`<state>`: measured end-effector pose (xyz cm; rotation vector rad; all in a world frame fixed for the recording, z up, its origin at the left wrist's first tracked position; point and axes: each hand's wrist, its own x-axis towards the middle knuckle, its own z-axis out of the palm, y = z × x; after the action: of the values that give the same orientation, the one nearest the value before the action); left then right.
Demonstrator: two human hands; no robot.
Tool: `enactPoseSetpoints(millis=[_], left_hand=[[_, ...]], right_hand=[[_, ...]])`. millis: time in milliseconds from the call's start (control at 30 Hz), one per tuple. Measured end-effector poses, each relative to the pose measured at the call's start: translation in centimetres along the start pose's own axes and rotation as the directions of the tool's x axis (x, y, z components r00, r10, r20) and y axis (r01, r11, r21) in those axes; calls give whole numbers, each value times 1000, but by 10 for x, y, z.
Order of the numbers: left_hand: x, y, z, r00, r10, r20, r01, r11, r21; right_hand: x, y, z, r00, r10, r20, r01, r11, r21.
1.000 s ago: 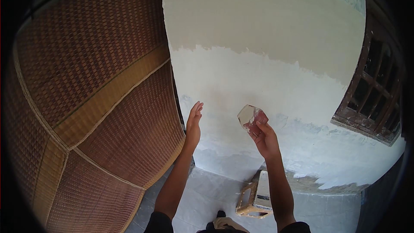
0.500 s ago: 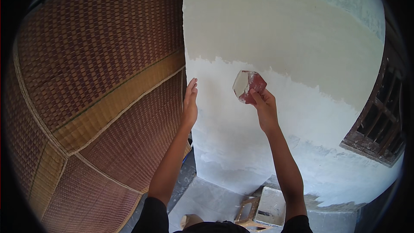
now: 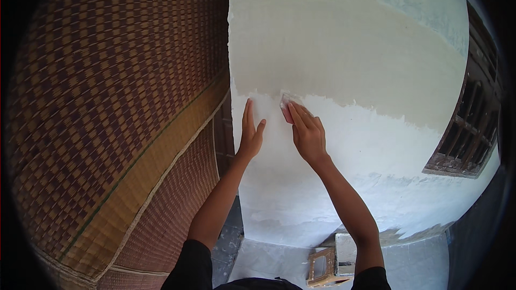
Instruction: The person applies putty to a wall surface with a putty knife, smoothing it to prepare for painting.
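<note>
My right hand (image 3: 310, 138) holds a flat red putty scraper (image 3: 286, 110) smeared with pale putty, its fingers stretched over the back. The scraper is tilted toward the wall (image 3: 333, 150) and appears to touch it near the ragged edge where a greyish-beige coat (image 3: 344, 48) meets the whiter surface below. To its left, my left hand (image 3: 251, 135) is open, fingers extended upward and thumb apart, holding nothing. It is beside the wall's left edge; whether its fingertips touch the wall I cannot tell.
A large woven brown mat (image 3: 123, 75) hangs along the left side. On the right, a dark barred window (image 3: 467, 123) is set in the wall. Low by my right forearm are a putty-stained white tray (image 3: 345, 249) and a yellowish-brown stool (image 3: 321, 266) on the grey floor (image 3: 269, 260).
My right hand has moved left and turned the scraper from showing its face to lying against the wall. My left hand has shifted right, its thumb now spread. The view has shifted too.
</note>
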<state>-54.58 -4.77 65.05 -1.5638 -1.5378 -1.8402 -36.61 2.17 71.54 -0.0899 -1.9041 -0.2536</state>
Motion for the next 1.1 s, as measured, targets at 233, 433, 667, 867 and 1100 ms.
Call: enactPoseSetpoints(millis=[233, 433, 667, 867, 1100], left_hand=[[6, -25, 3, 990, 132, 58, -138, 984, 114], [6, -34, 4, 984, 124, 129, -153, 956, 252], [5, -38, 1, 981, 122, 147, -156, 957, 243], [5, -42, 3, 979, 122, 161, -160, 955, 249], [3, -49, 10, 983, 123, 139, -155, 957, 246]], right_hand=[[8, -2, 41, 993, -117, -27, 103, 942, -319], [8, 1, 54, 992, -125, -18, 105, 891, -442], [4, -2, 68, 996, -75, 39, 84, 847, -524], [-1, 6, 74, 996, -20, 91, 63, 859, -509], [-8, 13, 75, 987, 9, 163, 77, 853, -516]])
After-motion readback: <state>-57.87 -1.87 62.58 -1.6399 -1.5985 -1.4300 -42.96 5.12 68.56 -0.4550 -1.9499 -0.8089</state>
